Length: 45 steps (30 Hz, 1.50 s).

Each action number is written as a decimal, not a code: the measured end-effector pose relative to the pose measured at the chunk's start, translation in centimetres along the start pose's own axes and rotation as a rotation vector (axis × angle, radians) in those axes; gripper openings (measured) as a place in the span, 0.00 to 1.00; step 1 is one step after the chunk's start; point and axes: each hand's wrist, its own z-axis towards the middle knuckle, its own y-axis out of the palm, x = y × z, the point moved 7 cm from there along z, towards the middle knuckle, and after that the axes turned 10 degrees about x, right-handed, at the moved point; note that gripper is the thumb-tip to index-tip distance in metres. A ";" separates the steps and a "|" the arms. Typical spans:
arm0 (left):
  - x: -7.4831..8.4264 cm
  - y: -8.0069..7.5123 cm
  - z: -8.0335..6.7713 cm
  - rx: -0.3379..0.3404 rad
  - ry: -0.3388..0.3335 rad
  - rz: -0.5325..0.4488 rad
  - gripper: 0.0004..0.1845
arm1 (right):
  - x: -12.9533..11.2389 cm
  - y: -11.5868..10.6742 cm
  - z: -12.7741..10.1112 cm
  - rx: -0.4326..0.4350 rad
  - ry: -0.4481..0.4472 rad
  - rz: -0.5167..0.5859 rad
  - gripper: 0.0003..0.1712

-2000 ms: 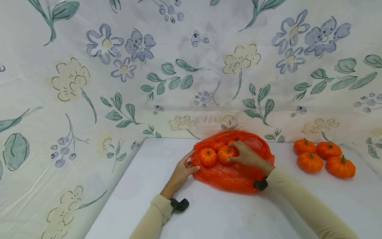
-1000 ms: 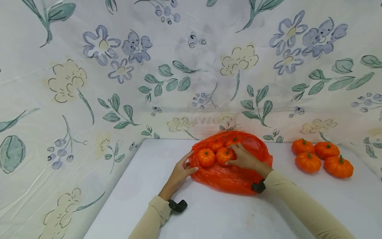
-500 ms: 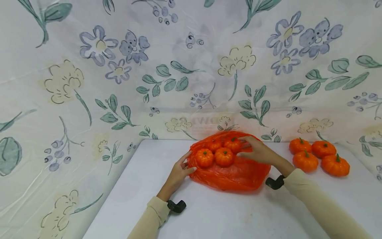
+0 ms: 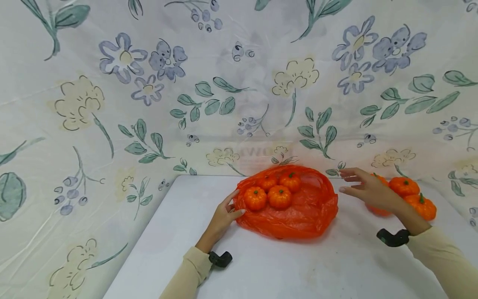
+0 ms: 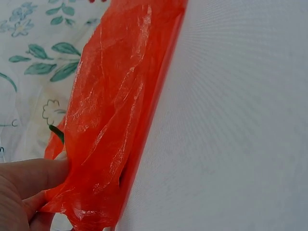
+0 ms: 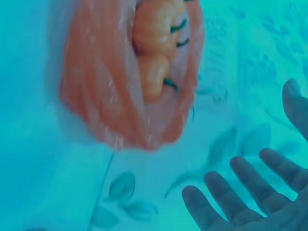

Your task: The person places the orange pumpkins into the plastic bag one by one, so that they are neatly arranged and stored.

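Orange bag [image 4: 287, 211] sits mid-table with four little pumpkins [image 4: 279, 197] on it. From the head cam, the right hand [image 4: 367, 192] has left the bag since a second ago and now hovers over the loose pumpkins [image 4: 422, 205] on the right, fingers spread, holding nothing, so it looks like another pickup. The left hand [image 4: 224, 216] stays on the bag's left edge.

Left wrist cam: fingers [image 5: 29, 180] pinch the crinkly plastic [image 5: 110, 120].

Right wrist cam: tinted blue, open fingers [image 6: 250, 192], bag [image 6: 130, 82] well apart.
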 end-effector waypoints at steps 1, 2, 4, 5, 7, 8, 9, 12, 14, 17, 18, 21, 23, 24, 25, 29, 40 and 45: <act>0.0 0.0 0.0 0.000 -0.002 -0.004 0.39 | 0.4 -0.6 -0.3 0.017 0.014 -0.021 0.39; -0.1 0.0 0.0 0.000 -0.003 -0.008 0.39 | 0.8 -1.1 -0.7 0.033 0.028 -0.037 0.40; -0.2 0.1 0.0 -0.003 -0.010 -0.022 0.39 | 1.8 -2.2 -1.6 0.055 0.062 -0.051 0.40; -0.2 0.1 0.0 -0.006 -0.013 -0.026 0.39 | 2.4 -2.7 -2.1 0.064 0.075 -0.048 0.41; -0.3 0.1 -0.1 -0.006 -0.018 -0.026 0.39 | 3.7 -3.7 -3.1 0.088 0.100 -0.056 0.41; -0.4 0.1 -0.1 -0.006 -0.019 -0.022 0.39 | 4.4 -4.1 -3.6 0.101 0.117 -0.060 0.41; -0.4 0.1 -0.2 -0.003 -0.024 -0.020 0.39 | 5.2 -4.5 -4.2 0.111 0.137 -0.062 0.42; -0.5 -0.1 -0.2 0.005 -0.026 -0.006 0.40 | 7.5 -5.6 -5.5 0.170 0.193 -0.093 0.43; -0.5 -0.1 -0.2 0.008 -0.030 -0.008 0.40 | 8.7 -6.3 -6.3 0.224 0.242 -0.087 0.45; -0.4 -0.3 -0.3 0.015 -0.030 -0.011 0.40 | 10.3 -7.6 -7.2 0.310 0.289 -0.090 0.46; -0.4 -0.3 -0.3 0.017 -0.029 -0.009 0.40 | 10.8 -7.9 -7.5 0.328 0.314 -0.093 0.47; -0.5 -0.4 -0.2 0.022 -0.028 -0.005 0.40 | 12.4 -8.6 -8.3 0.340 0.379 -0.109 0.50; -0.6 -0.4 -0.2 0.022 -0.029 -0.006 0.40 | 13.7 -8.8 -8.6 0.335 0.425 -0.128 0.52; -0.6 -0.4 -0.2 0.022 -0.029 -0.006 0.40 | 14.6 -8.9 -8.7 0.333 0.453 -0.132 0.54; -0.6 -0.4 -0.2 0.021 -0.027 -0.008 0.40 | 15.6 -8.9 -8.8 0.333 0.474 -0.131 0.56; -0.7 -0.3 -0.1 0.016 -0.030 -0.018 0.40 | 19.6 -8.5 -9.2 0.325 0.564 -0.121 0.58; -0.3 -0.1 -0.1 0.003 -0.021 -0.025 0.40 | 20.3 -7.3 -9.4 0.216 0.616 -0.078 0.67; -0.2 0.1 0.1 -0.005 -0.023 -0.037 0.39 | 20.7 -7.2 -9.2 0.215 0.595 -0.082 0.65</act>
